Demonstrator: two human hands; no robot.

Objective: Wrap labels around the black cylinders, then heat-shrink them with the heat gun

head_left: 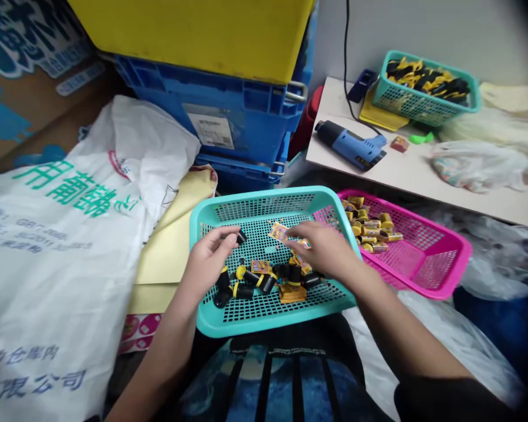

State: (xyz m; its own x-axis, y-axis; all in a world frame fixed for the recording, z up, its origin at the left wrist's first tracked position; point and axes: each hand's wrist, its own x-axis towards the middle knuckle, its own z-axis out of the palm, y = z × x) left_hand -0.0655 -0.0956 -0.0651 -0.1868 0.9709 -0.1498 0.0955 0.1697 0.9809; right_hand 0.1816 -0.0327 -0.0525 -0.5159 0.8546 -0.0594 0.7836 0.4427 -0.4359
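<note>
- 9 o'clock: on my feed, a white woven sack (48, 264) carries large green Chinese characters I can't make out, plus smaller blue print; at its bottom edge I read 有限公司.
- 10 o'clock: one cardboard box (22, 123) with blue print, too cut off to read.
- 9 to 7 o'clock: one pale yellow card sheet (167, 246) lies against the sack.
- 12 o'clock: I count two blue plastic crates (220, 111) under one yellow lid (193, 35); the crate's white label (211, 130) is too small to read.
- Center-left: the left hand (206, 264) is closed on one black cylinder (241, 237), pinching it at the fingertips.
- Center: a teal mesh basket (264, 205) holds about eight loose black cylinders with yellow bands (268, 284) and about three printed packets (261, 267).
- Center-right: the right hand (323, 249) pinches a fourth printed packet (279, 232), above the basket. Its print is illegible.
- 3 o'clock: a pink mesh basket (435, 258) holds roughly twenty small yellow boxes (372, 231), with no legible branding.
- 2 o'clock: on a pale table (378, 164) sit one blue heat gun (351, 145), one small red box (399, 144) and one clear plastic bag (477, 167).
- 2 o'clock, farther back: one teal basket (425, 88) is full of black-and-yellow pieces (426, 79), too tangled to count.
</note>
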